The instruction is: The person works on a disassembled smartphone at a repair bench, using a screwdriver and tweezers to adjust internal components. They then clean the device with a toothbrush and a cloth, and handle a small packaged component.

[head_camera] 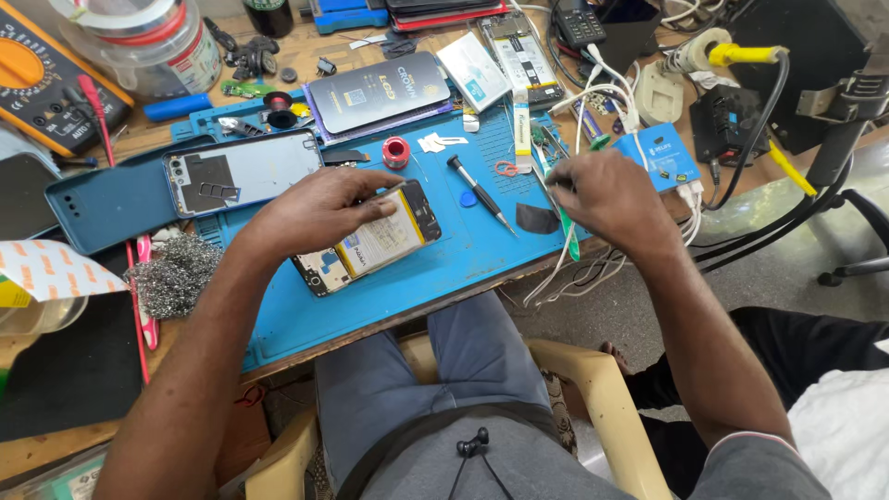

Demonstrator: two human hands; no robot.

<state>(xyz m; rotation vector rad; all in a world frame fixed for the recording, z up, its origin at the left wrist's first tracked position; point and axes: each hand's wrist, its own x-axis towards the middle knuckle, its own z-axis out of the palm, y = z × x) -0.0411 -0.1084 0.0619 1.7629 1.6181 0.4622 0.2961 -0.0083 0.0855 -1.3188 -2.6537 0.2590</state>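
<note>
An opened phone (389,239), its yellow-labelled battery showing, lies on the blue work mat (444,273). My left hand (315,211) lies over its upper left part, with the fingertips pressing on its top edge. My right hand (607,190) hovers at the mat's right edge with the fingers pinched on a slim green and white tool (568,239) that sticks out below the hand. A small black-handled screwdriver (482,193), a blue pick (469,197) and a red tape roll (395,151) lie between the hands.
A second phone's back (243,169) and a teal case (106,204) lie to the left, with steel wool (171,276) below them. A multimeter (37,79), a jar (139,37), a dark screen box (380,91), a blue test board (662,156) and tangled cables (602,93) crowd the bench.
</note>
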